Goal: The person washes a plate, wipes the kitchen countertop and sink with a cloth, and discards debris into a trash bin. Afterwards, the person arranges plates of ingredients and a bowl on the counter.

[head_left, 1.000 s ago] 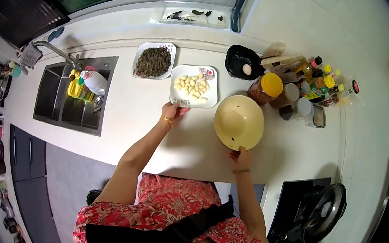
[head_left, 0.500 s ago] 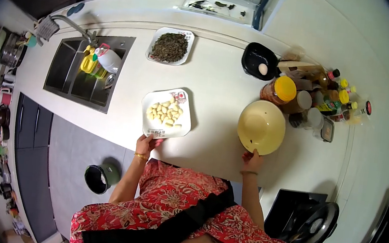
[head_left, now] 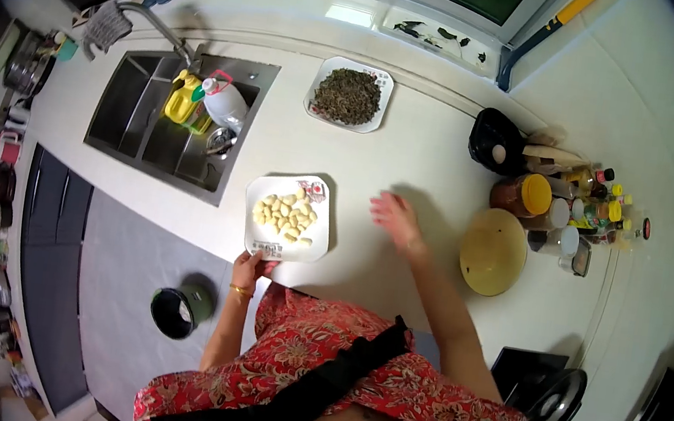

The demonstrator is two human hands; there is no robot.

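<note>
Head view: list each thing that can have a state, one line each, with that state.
Left hand: gripping the near edge of the white plate.
Right hand: open, empty, above the counter.
White plate: on the counter, holding garlic cloves.
Yellow bowl: upright, empty, untouched.
Far plate: loaded with dark dried leaves.
Orange-lidded jar: lid on.

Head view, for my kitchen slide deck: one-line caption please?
Left hand grips a white plate of garlic cloves at the counter's edge; right hand hovers open beside it.

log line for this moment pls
left hand: holds garlic plate edge | right hand: open, over counter | bowl: apart
</note>
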